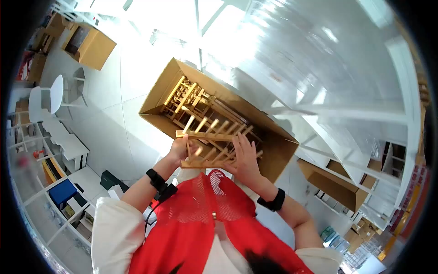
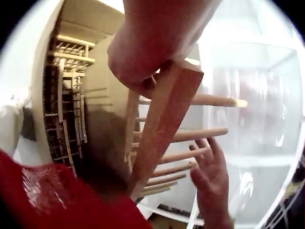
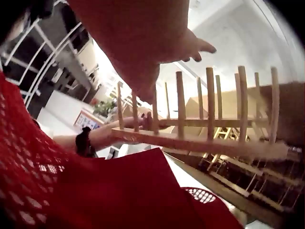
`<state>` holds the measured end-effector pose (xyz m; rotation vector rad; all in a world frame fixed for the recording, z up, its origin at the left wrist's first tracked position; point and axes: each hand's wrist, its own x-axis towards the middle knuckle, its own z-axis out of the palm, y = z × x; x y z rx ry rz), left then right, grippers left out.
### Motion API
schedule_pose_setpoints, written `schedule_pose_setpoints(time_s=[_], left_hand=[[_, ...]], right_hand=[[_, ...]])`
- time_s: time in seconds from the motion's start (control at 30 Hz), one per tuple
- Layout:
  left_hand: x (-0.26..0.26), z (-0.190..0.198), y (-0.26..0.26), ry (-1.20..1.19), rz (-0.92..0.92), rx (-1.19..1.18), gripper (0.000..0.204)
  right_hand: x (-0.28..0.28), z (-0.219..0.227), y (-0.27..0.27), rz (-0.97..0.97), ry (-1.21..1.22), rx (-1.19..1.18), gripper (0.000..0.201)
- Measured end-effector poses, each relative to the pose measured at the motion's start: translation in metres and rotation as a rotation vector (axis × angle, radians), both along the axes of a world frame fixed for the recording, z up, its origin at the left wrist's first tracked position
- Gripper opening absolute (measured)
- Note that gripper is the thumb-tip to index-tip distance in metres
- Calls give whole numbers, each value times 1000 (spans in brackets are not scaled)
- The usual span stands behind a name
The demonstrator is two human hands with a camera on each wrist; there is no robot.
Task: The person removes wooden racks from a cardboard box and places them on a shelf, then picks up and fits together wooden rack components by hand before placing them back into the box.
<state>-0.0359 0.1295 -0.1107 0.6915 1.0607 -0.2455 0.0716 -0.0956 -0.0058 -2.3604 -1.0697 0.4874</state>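
A wooden peg rack (image 1: 205, 136), two parallel rails with rows of round dowels, is held over the open cardboard box. At its left end my left hand (image 1: 177, 150) grips the rack; in the left wrist view its fingers curl behind the rail (image 2: 164, 114). My right hand (image 1: 246, 160) is at the rack's other end, with fingers extended across the dowels and its thumb near the lower rail. In the left wrist view the right hand's spread fingers (image 2: 209, 157) are beside the dowel tips. The right wrist view shows the dowels (image 3: 209, 102) pointing upward.
The cardboard box (image 1: 157, 96) contains several more wooden racks (image 1: 182, 98). Another cardboard box (image 1: 98, 48) stands on the floor at the far left, near white chairs (image 1: 55, 93). White shelving (image 1: 64, 192) lines the left side. A further box (image 1: 333, 185) is at the right.
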Motion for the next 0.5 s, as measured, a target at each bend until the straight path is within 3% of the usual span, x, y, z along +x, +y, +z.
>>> schedule_pose_setpoints(time_s=[0.1, 0.13, 0.23, 0.27, 0.37, 0.4, 0.5], left_hand=[[9, -45, 38, 187, 91, -98, 32], [19, -31, 43, 231, 105, -155, 26], [12, -84, 54, 196, 288, -492, 20], [10, -97, 48, 194, 443, -516, 17], [16, -107, 39, 122, 484, -489, 21], [21, -98, 40, 87, 478, -487, 29], [37, -94, 51, 32, 528, -500, 36]], right_hand=[[7, -27, 43, 235, -107, -92, 71], [7, -51, 51, 303, -222, -115, 67], [6, -106, 81, 193, -303, -150, 61], [9, -119, 87, 100, -321, -66, 54], [34, -146, 96, 26, -219, -10, 55], [46, -157, 98, 85, -280, -14, 61], [66, -201, 104, 13, -141, -162, 61]])
